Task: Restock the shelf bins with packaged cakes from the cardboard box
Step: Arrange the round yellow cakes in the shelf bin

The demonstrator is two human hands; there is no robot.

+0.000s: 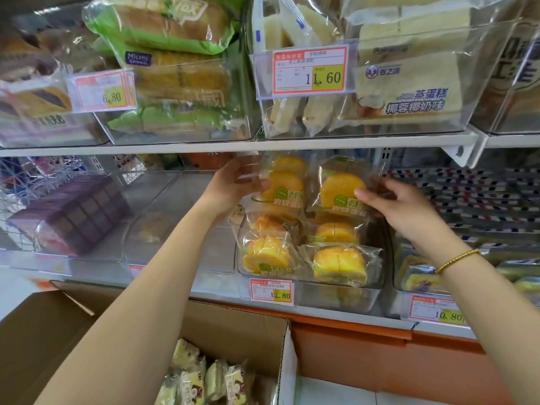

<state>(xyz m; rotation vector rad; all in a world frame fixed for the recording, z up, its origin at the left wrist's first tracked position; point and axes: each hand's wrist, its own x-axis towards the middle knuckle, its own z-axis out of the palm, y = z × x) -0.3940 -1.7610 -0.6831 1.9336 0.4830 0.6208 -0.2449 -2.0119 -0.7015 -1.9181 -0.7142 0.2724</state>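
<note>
Placement step in hand. The left hand (236, 185) grips the upper edge of one yellow cake pack (285, 182), fingers curled round its wrapper. The right hand (403, 209) pinches a second yellow cake pack (340, 190) just beside it, thumb on the face. Both packs stand upright on the packs already stacked in the clear bin (362, 299) on the lower shelf (336, 312) — not yet released. The cardboard box (239, 331) sits open below the shelf with pale packaged cakes (201, 378) in it, so the task appears partly done. Judgement: the next move calls for seating both packs level and back within the bin walls, then letting go without toppling the stack — headroom looks tight.
</note>
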